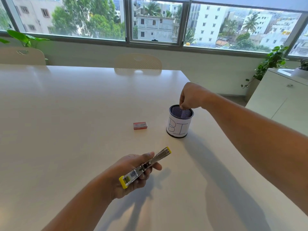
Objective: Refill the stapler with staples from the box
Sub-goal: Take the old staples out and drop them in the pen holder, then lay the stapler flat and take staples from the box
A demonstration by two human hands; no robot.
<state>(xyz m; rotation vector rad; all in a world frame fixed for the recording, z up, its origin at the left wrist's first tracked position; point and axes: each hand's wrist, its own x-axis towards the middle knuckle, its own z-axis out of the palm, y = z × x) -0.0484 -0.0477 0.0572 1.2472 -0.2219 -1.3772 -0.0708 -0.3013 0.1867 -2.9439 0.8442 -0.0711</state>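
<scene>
Our left hand (pixel 133 170) gripped the yellow-capped metal stapler (pixel 144 167) at six o'clock. Our right hand (pixel 190 97), fingertips pinched together, hung over the mesh bin (pixel 179 125) at two o'clock; the red staple box (pixel 140 126) lay beside it on the table (pixel 66 114).

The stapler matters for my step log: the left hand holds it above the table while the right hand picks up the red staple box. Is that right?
Not quite. In the head view the left hand does hold the stapler, but the right hand is over the mesh bin, fingertips at its rim. The red staple box lies untouched on the table.
</scene>
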